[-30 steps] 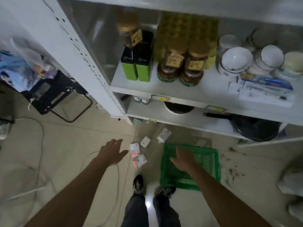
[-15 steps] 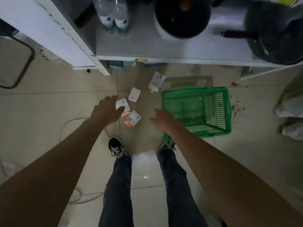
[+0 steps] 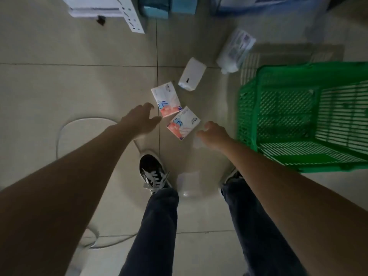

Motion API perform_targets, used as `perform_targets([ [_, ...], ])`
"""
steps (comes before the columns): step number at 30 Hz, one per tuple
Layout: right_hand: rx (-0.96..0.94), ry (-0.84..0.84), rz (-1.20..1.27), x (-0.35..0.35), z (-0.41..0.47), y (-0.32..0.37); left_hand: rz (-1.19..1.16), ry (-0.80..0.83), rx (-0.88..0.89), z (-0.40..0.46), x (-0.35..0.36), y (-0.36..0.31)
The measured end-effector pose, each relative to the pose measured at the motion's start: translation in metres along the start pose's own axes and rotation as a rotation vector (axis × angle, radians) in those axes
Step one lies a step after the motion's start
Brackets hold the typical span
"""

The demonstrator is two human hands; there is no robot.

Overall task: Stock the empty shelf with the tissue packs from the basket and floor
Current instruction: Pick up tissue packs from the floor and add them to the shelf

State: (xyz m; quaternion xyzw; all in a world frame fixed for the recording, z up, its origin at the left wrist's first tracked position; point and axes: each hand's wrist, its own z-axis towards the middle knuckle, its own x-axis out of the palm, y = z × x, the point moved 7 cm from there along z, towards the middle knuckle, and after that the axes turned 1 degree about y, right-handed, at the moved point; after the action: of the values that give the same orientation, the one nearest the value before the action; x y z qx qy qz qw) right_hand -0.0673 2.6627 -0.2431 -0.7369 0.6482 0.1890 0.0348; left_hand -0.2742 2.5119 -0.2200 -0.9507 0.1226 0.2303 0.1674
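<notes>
**Tiled floor, four packs down, basket beside them**

Pale floor tiles fill my view, with the foot of a white shelf upright at 12 o'clock. Two tissue packs with red-and-blue print lie near the middle: the upper printed pack and the lower printed pack, their corners just touching. At 1 o'clock from them sits a plain white pack, and farther out the same way a larger clear-wrapped bundle, tilted and blurred.

My left hand hovers at 9 o'clock of the printed pair, fingers spread and relaxed, holding nothing, fingertips just short of the upper one. My right hand hangs at 4 o'clock of the lower pack, fingers loosely curled and holding nothing.

At 3 o'clock stands the green basket, a slatted plastic crate; I see only its mesh bottom and walls inside.

Outward, a white cable loops across the floor at 9 o'clock, and a black-and-white sneaker and dark trouser legs sit at 6 o'clock.
</notes>
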Motion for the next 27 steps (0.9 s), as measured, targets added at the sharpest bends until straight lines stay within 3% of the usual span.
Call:
perform_targets([
  [6, 0.032, -0.121, 0.318, 0.018, 0.085, 0.002, -0.196, -0.141, -0.044, 0.102, 0.022, 0.002],
  [14, 0.034, -0.114, 0.382, 0.041, 0.14, 0.0, -0.578, -0.373, -0.235, 0.149, 0.043, 0.029],
  [17, 0.019, -0.138, 0.349, 0.049, 0.144, -0.005, -0.637, -0.282, -0.336, 0.154, 0.047, 0.039],
  [27, 0.051, -0.059, 0.442, 0.065, 0.137, -0.019, -1.068, -0.138, -0.249, 0.158, 0.073, 0.025],
])
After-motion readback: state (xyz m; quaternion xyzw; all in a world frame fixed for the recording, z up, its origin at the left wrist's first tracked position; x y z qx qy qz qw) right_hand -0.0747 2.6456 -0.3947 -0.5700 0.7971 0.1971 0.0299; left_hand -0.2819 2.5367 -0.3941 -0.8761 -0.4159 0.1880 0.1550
